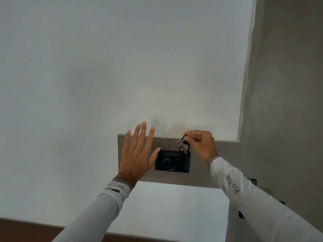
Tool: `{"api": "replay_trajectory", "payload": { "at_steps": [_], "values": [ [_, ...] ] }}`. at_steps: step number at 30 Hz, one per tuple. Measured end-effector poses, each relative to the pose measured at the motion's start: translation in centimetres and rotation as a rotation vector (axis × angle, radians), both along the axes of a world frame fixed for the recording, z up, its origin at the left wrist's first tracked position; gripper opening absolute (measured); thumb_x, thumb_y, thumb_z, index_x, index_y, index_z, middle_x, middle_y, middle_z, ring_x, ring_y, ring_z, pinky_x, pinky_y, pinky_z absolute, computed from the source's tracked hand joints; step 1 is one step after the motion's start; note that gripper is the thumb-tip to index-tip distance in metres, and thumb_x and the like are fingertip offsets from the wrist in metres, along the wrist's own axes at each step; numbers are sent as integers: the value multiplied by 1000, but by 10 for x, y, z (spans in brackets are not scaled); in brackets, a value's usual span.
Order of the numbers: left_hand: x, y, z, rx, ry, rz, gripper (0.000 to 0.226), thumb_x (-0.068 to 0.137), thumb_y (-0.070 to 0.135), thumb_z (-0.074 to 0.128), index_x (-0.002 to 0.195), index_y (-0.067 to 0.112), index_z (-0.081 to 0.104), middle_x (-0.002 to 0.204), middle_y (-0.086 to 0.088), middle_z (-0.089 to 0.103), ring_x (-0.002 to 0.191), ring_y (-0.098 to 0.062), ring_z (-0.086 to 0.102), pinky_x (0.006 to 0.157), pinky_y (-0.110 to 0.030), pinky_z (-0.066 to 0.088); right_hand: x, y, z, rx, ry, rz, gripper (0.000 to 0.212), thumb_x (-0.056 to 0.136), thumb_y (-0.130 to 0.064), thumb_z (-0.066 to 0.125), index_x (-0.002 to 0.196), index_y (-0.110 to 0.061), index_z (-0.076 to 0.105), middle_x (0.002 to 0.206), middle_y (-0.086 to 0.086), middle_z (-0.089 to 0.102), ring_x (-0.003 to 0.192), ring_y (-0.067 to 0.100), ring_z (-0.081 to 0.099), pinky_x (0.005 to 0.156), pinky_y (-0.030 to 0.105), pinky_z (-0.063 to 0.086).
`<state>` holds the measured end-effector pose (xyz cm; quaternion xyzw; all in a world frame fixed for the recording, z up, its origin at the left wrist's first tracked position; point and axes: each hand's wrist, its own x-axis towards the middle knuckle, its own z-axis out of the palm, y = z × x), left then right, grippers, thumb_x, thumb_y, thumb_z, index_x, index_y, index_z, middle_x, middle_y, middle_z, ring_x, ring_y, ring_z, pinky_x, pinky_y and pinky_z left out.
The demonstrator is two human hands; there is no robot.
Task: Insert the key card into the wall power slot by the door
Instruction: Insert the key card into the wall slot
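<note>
Low in the centre of the frame our right hand point(201, 144) pinches a key ring point(183, 137) between thumb and forefinger. From it hang keys point(180, 143) and a dark card point(185, 148), whose lower edge meets the top right of the black wall panel point(172, 161); we cannot tell how deep it sits. Our left hand point(138, 154), grip open with fingers spread and empty, lies just left of the panel, its thumb at the panel's corner.

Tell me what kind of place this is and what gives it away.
Probably a hotel room entry. A black wall control panel sits on a grey strip, the right hand lowers a key card on a key ring into its top, and a door handle shows at the right.
</note>
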<state>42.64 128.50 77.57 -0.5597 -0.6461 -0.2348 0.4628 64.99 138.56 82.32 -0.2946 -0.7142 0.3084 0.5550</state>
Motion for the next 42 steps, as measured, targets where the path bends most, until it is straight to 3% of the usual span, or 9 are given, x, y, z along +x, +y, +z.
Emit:
{"api": "replay_trajectory", "payload": {
  "at_steps": [4, 8, 13, 22, 26, 29, 33, 36, 42],
  "values": [
    [-9, 39, -3, -32, 10, 27, 69, 108, 54, 35, 161, 10, 38, 168, -25, 35, 155, -42, 36, 118, -66, 41, -15, 33, -4, 49, -30, 26, 16, 89, -1, 68, 97, -9, 78, 94, 5, 78, 94, 14, 75, 91, 34, 60],
    [-22, 70, -9, -29, 23, 35, 67, 109, 52, 34, 162, 10, 36, 169, -24, 34, 155, -41, 34, 119, -64, 40, -29, 54, -19, 107, -94, 18, 16, 89, -2, 68, 97, -10, 79, 90, -2, 77, 84, -7, 71, 88, 22, 59],
    [-35, 101, -27, -48, -37, -6, 65, 110, 47, 32, 164, 10, 31, 170, -26, 29, 157, -42, 31, 121, -62, 39, -33, 71, -43, 146, -102, -6, 15, 91, -6, 66, 96, -12, 78, 88, -4, 78, 88, 11, 75, 87, 24, 57],
    [-44, 118, -43, -2, -55, -47, 63, 111, 42, 30, 164, 9, 28, 170, -28, 29, 157, -43, 29, 125, -63, 34, -38, 80, -72, 245, -163, -91, 22, 90, -11, 69, 112, -12, 74, 104, 5, 79, 96, 16, 74, 90, 33, 59],
    [-44, 119, -44, -2, -62, -41, 63, 111, 43, 31, 164, 8, 28, 170, -28, 29, 157, -44, 29, 124, -63, 35, -35, 78, -72, 448, -241, -165, 20, 90, -11, 69, 109, -10, 74, 105, 6, 74, 94, 19, 71, 88, 23, 55],
    [-44, 118, -43, -24, -55, -42, 64, 111, 44, 31, 164, 7, 29, 169, -29, 29, 157, -45, 29, 123, -64, 36, -34, 78, -71, 700, -386, -350, 18, 91, -15, 68, 106, -7, 73, 116, 12, 65, 102, 29, 64, 90, 35, 54],
    [-45, 117, -44, -38, -52, -38, 66, 111, 47, 28, 164, 8, 27, 170, -29, 27, 158, -45, 27, 124, -64, 35, -30, 82, -88, 856, -532, -519, 30, 97, -27, 58, 122, -12, 64, 133, 15, 61, 121, 34, 57, 97, 48, 50],
    [-43, 117, -43, -57, -59, -32, 67, 110, 46, 27, 165, 9, 24, 172, -29, 23, 159, -45, 22, 126, -64, 32, -32, 81, -104, 834, -548, -515, 38, 97, -29, 57, 130, -9, 61, 148, 18, 53, 140, 35, 47, 117, 46, 40],
    [-45, 114, -41, -89, -69, -38, 69, 108, 47, 26, 166, 9, 23, 172, -28, 21, 159, -44, 20, 126, -63, 31, -31, 79, -105, 828, -632, -537, 48, 99, -37, 51, 140, -12, 53, 157, 15, 43, 149, 31, 36, 120, 43, 37]
  ]
}}
